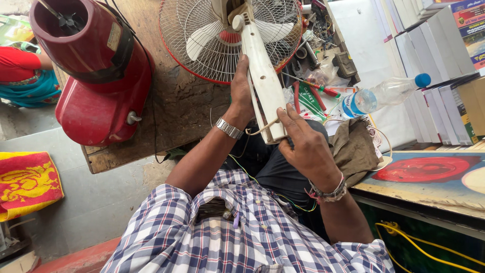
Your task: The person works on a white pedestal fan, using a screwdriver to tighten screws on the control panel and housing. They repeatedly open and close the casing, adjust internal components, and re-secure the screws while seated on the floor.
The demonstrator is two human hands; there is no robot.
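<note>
A table fan lies across my lap and the wooden bench. Its wire cage has a red rim and white blades behind it. A cream plastic stem runs from the cage towards me. My left hand, with a metal watch on the wrist, grips the stem's left side. My right hand, with thread bands on the wrist, holds the stem's lower end, thumb against it. A thin cream cable loops out between both hands.
A red grinder appliance stands on the bench's left part. Screwdrivers, a blue-capped plastic bottle, a brown cloth and stacked white boxes crowd the right. A person in red and teal sits far left.
</note>
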